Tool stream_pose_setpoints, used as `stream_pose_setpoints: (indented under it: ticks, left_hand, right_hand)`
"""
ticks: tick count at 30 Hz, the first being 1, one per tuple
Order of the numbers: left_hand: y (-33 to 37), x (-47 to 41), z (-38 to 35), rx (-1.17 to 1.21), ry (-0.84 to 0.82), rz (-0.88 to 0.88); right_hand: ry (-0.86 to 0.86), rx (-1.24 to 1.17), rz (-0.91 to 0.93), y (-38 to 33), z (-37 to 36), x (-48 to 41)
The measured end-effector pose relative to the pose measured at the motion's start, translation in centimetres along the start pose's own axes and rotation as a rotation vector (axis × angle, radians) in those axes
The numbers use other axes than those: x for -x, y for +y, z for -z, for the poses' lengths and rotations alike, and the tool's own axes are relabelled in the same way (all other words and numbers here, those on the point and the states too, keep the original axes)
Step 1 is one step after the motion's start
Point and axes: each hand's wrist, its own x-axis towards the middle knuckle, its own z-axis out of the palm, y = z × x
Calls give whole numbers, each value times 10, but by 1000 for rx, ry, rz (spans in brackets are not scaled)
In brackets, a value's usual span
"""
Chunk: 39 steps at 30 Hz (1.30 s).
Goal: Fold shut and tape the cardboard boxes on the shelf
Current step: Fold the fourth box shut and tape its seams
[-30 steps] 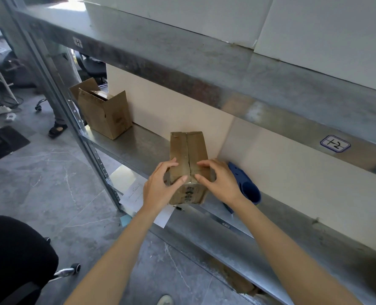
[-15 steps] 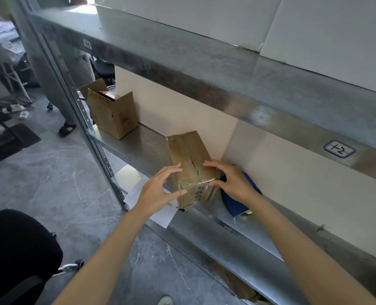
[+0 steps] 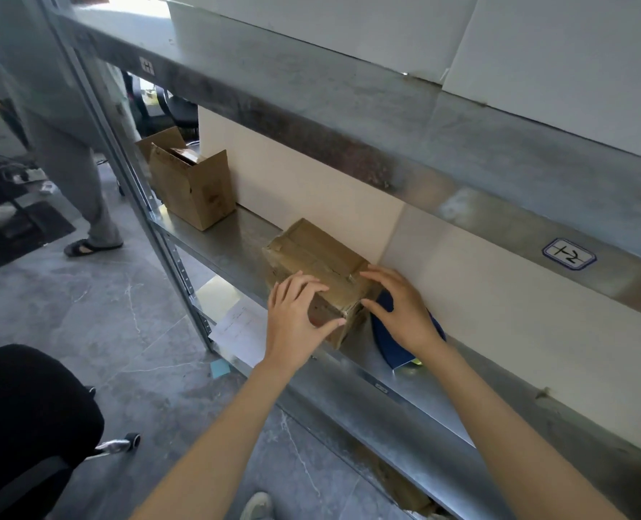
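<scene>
On shelf point(image 3: 236, 238), closed box point(image 3: 319, 260); left hand point(image 3: 296, 324) grip clasped its near corner; right hand point(image 3: 401, 313) spread, fingertips touching its end; squaring step, probably; next calls for tape along seam.
</scene>
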Motion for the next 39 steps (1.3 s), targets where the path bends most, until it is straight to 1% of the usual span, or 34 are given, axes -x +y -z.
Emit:
stream_pose_setpoints:
  ticks: [4, 7, 11, 13, 15, 18, 19, 23, 25, 28, 31, 36, 39]
  left_hand:
    - [10, -8, -8, -96, 28, -3]
    - [10, -16, -7, -114, 29, -41]
    - [-17, -40, 13, -73, 29, -158]
    - [-39, -60, 27, -65, 14, -153]
    - [-62, -80, 37, -43, -65, -134]
    - [-86, -99, 45, 128, -312, -44]
    - [-89, -100, 45, 166, -350, -31]
    - [-98, -100, 47, 143, -289, -93]
    - [-98, -105, 46, 128, -265, -123]
    - [-95, -114, 40, 184, -324, -143]
    - [-94, -114, 28, 241, -426, -153]
    - [-97, -109, 17, 273, -351, -170]
    - [-98, -110, 18, 272, -350, -201]
  right_hand:
    - [41, -94, -75, -7, -3, 2]
    - [77, -91, -110, -13, -11, -2]
    - [153, -57, -157, -21, -25, -4]
    - [191, -11, -194, -25, -32, -5]
    - [240, 23, -238, -29, -38, -6]
    - [288, 47, -273, -37, -49, -9]
    - [290, 53, -281, -39, -51, -9]
    - [289, 13, -334, -45, -54, -14]
    - [325, 19, -346, -48, -56, -18]
    - [406, 112, -360, -49, -61, -27]
    - [391, 110, -452, -45, -70, -32]
    - [447, 92, -481, -36, -81, -33]
    - [451, 70, -469, -35, -80, -32]
